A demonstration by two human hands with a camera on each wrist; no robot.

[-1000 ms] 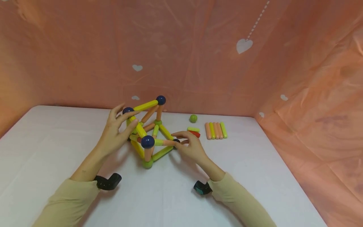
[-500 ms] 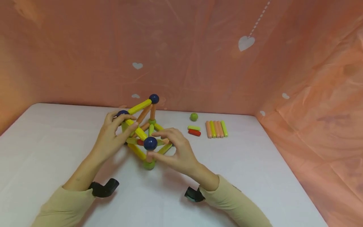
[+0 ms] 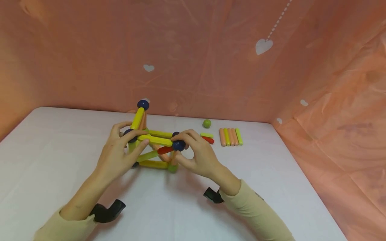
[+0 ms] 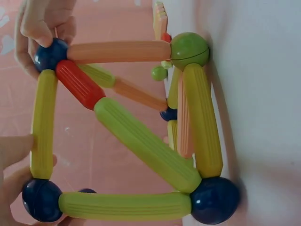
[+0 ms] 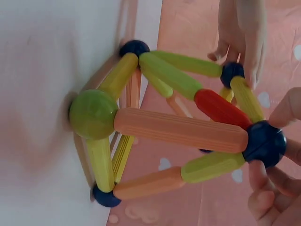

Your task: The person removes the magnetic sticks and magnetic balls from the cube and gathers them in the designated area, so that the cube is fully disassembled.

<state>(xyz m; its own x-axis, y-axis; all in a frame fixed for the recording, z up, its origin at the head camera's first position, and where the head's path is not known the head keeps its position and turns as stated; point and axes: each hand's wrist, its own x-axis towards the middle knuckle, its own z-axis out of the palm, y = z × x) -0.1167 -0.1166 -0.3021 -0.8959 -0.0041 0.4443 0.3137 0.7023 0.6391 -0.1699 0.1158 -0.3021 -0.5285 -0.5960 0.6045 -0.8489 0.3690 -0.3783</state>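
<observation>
A frame of magnetic rods and balls stands on the table, its side faces crossed by two-piece diagonals. My left hand holds its upper left corner, fingers around a blue ball and the adjoining yellow rod. Opposite it, my right hand pinches the blue ball at the other end of that rod. A red rod, a peach rod and a lime rod also meet that ball. Below, a green ball touches the tabletop. Fingers partly cover both held balls.
Right of the frame lie a loose green ball, a short lime rod and a red rod. A row of several peach, yellow and lime rods lies farther right. Peach cloth hangs behind the white table.
The frame has turned, its near upper blue ball swinging right and its far top ball shifting left. My right hand has gone from the lower right ball to that near upper ball.
</observation>
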